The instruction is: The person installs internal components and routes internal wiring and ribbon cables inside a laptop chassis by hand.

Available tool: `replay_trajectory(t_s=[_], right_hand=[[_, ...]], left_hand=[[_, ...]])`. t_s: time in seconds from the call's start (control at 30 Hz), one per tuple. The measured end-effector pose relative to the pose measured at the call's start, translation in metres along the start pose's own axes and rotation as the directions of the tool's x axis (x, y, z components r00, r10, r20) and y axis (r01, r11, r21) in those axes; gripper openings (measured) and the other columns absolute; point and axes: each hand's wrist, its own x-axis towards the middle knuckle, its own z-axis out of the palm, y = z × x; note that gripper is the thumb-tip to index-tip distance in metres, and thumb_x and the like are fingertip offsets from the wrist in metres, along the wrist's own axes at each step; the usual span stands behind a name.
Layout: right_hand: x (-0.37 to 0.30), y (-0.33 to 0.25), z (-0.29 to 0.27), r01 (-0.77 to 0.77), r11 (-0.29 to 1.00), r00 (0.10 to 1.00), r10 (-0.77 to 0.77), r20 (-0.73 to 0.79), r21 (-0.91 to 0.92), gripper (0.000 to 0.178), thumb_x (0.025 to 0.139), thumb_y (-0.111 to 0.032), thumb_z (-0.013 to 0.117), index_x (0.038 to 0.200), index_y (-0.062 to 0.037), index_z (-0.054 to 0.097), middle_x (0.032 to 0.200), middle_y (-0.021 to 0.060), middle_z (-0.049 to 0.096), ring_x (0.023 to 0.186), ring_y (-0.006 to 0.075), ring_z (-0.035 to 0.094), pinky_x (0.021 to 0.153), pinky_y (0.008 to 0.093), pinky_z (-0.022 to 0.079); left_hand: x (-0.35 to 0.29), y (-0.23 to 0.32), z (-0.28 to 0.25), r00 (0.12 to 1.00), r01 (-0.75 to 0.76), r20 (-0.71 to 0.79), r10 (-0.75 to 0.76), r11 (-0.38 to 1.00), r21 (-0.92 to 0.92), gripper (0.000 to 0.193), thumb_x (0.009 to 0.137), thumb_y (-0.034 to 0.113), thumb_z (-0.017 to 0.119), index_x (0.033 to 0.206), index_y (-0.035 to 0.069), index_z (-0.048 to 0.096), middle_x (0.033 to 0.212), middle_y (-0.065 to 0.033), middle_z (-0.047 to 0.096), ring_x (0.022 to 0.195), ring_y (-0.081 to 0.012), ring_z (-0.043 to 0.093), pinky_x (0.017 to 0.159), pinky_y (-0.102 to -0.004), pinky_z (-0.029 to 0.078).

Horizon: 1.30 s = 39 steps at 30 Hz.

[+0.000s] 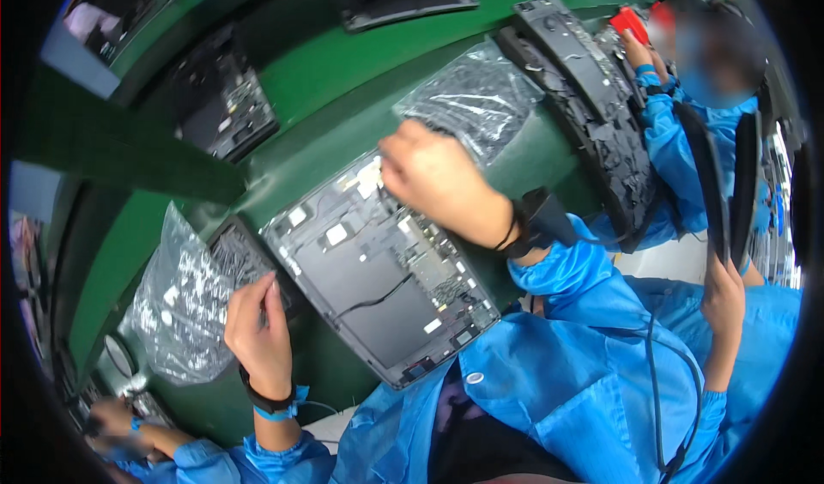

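An open laptop base [378,269], dark grey with its circuit board and a loose black cable showing, lies tilted before me on the green bench. Over its far edge my right hand [446,179] is closed in a pinch; what its fingertips hold, if anything, is hidden. My left hand [257,334] hovers beside the laptop's left edge, its fingers curled and thumb pressed close. Whatever sits in that pinch is too small to name. Just beyond the left hand stands a small dark tray [236,257] of little grey pieces, next to a clear plastic bag [184,312].
Another clear bag [476,98] of dark parts lies beyond my right hand. A long rack of dark grey parts [584,98] stands at the right. More laptop bases [227,98] rest on the far green shelf. Co-workers in blue are close by; one holds a dark panel [704,175] upright.
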Motion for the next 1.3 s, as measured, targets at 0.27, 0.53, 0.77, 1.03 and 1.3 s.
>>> replay_trajectory(t_s=[0.27, 0.53, 0.77, 1.03, 1.3], right_hand=[[0.01, -0.018, 0.008, -0.041, 0.999, 0.994, 0.042, 0.105, -0.013, 0.011, 0.068, 0.002, 0.064, 0.078, 0.0016, 0.06, 0.083, 0.0175, 0.059, 0.073, 0.0308, 0.068, 0.063, 0.0381, 0.057], [0.007, 0.015, 0.001, 0.023, 0.962, 0.999, -0.03, 0.02, 0.274, 0.021, 0.079, -0.01, 0.064, 0.097, -0.001, 0.067, 0.086, 0.0188, 0.064, 0.077, 0.0388, 0.062, 0.073, 0.0451, 0.052], [-0.002, -0.032, -0.044, -0.087, 0.792, 0.995, 0.1, 0.011, 0.604, 0.014, 0.083, -0.004, 0.068, 0.097, -0.0026, 0.071, 0.079, 0.0076, 0.063, 0.058, 0.0127, 0.058, 0.052, 0.0267, 0.045], [-0.006, -0.046, -0.052, 0.197, 0.785, 0.977, -0.21, -0.047, 0.587, 0.009, 0.079, -0.004, 0.071, 0.088, -0.004, 0.067, 0.081, 0.0072, 0.061, 0.067, 0.02, 0.062, 0.057, 0.0309, 0.05], [0.0, -0.025, -0.043, 0.394, 0.87, 0.915, -0.403, -0.035, 0.296, 0.017, 0.071, -0.003, 0.075, 0.085, -0.0042, 0.065, 0.082, 0.0082, 0.061, 0.074, 0.0272, 0.063, 0.063, 0.0363, 0.053]], left_hand=[[-0.005, 0.008, 0.002, 1.0, -0.009, 0.026, 0.01, 0.999, -0.041, 0.02, 0.083, -0.009, 0.063, 0.101, -0.004, 0.069, 0.087, -0.0132, 0.066, 0.075, -0.0233, 0.063, 0.067, -0.0326, 0.05], [0.005, 0.03, 0.003, 0.978, 0.185, 0.18, -0.105, 0.835, -0.518, 0.04, 0.093, -0.008, 0.055, 0.132, -0.005, 0.051, 0.094, -0.0112, 0.068, 0.082, -0.0148, 0.066, 0.075, -0.027, 0.055], [0.034, 0.061, 0.013, 0.913, 0.408, 0.359, -0.194, 0.451, -0.794, 0.042, 0.09, -0.007, 0.061, 0.131, -0.006, 0.047, 0.096, -0.0179, 0.07, 0.082, -0.0218, 0.07, 0.073, -0.0305, 0.059], [0.034, 0.061, 0.02, 0.942, 0.277, 0.324, -0.082, 0.736, -0.618, 0.041, 0.09, -0.006, 0.061, 0.129, -0.002, 0.05, 0.095, -0.0155, 0.071, 0.084, -0.0203, 0.071, 0.073, -0.0284, 0.058], [0.049, 0.061, 0.029, 0.973, -0.1, 0.159, 0.169, 0.923, -0.371, 0.038, 0.083, -0.009, 0.064, 0.12, 0.001, 0.059, 0.093, -0.0126, 0.071, 0.081, -0.0175, 0.07, 0.073, -0.029, 0.055]])
